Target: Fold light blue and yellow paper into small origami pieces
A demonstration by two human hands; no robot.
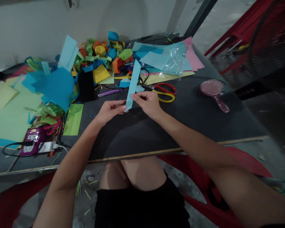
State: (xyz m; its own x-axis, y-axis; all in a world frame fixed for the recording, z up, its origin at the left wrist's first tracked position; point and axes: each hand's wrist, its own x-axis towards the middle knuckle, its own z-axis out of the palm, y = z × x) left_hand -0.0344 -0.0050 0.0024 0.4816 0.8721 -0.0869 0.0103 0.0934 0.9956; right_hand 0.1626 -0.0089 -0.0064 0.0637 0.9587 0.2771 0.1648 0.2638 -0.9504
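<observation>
Both hands hold a long light blue paper strip point(133, 84) above the dark table point(192, 117). My left hand point(110, 110) pinches its lower end from the left. Fingers of my right hand point(148, 103) pinch the same end from the right. The strip stands nearly upright, leaning slightly right at the top. Just behind my right hand lie red and yellow scissors point(165, 92).
A heap of folded coloured paper pieces point(102, 57) sits at the back. Green and blue sheets point(16, 107) cover the left side, with a purple device and cables point(34, 139) near the front edge. A pink hairbrush point(215, 90) lies right. Blue and pink sheets point(171, 58) lie behind.
</observation>
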